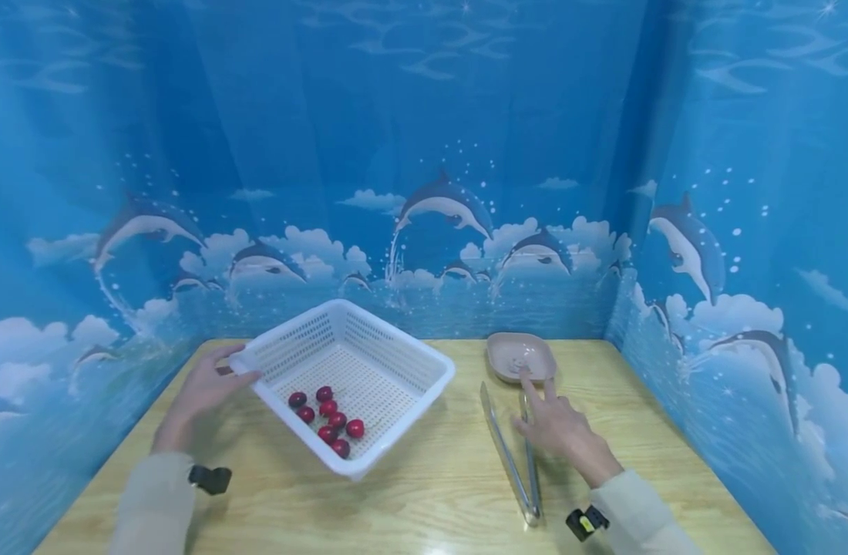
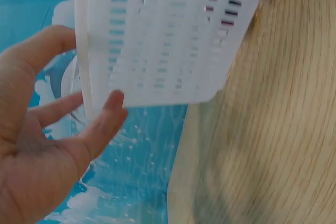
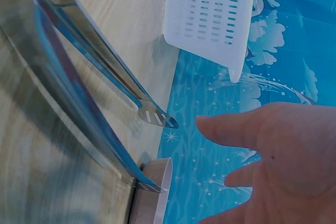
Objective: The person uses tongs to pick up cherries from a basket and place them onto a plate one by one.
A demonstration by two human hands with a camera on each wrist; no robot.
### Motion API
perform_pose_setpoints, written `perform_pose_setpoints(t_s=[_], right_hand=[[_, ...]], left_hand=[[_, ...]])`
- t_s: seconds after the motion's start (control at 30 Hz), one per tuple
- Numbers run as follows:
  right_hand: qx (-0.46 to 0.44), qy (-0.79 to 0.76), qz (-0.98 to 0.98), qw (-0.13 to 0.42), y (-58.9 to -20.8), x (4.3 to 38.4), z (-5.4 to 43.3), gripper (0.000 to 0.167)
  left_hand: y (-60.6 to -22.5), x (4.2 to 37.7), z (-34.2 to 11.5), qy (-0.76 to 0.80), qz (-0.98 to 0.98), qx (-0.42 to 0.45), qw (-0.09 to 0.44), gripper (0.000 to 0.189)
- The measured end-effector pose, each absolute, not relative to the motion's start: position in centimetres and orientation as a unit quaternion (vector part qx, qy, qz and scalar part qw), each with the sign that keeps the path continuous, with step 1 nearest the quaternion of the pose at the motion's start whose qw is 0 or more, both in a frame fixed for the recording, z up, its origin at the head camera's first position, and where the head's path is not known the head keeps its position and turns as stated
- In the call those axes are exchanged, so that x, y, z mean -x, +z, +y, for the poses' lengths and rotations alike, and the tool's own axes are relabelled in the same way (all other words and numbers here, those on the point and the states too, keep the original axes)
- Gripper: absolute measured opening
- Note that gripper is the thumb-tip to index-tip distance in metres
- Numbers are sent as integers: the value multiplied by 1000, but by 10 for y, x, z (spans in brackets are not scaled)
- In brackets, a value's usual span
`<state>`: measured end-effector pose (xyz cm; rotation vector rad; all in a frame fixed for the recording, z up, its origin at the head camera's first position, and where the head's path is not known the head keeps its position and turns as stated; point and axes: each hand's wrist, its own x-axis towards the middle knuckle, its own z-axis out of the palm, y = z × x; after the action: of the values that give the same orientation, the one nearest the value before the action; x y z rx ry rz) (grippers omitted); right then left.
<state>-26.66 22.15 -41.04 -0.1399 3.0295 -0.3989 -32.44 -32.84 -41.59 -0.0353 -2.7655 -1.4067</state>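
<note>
My left hand (image 1: 203,389) holds a white perforated plastic basket (image 1: 410,364) by its left corner. In the left wrist view the thumb lies against the outer wall of the basket (image 2: 152,51), with other fingers behind the rim. Several dark red cherries (image 1: 338,420) with stems are bunched toward the basket's near-left side. My right hand (image 1: 561,428) hovers over metal tongs (image 1: 509,462), fingers spread and reaching toward a small pinkish bowl (image 1: 542,356). In the right wrist view nothing lies between its fingers, and one arm of the tongs (image 3: 86,103) reaches the bowl (image 3: 152,203).
A light wood table (image 1: 424,493) carries everything. Blue curtains (image 1: 313,154) printed with dolphins and clouds close off the back and both sides, directly behind the bowl and basket. The tongs lie spread apart, hinge end toward me.
</note>
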Motion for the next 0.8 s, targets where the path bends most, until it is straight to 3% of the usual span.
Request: perform_pose_setpoints(t_s=[0.33,0.8], right_hand=[[56,-144,987,50,-418,260,213,82],[28,-162,983,85,-433,259,203,101]], left_hand=[[-426,324,-333,-486,-873,36,15,83],[-430,328,-335,-471,-881,16,36,85]])
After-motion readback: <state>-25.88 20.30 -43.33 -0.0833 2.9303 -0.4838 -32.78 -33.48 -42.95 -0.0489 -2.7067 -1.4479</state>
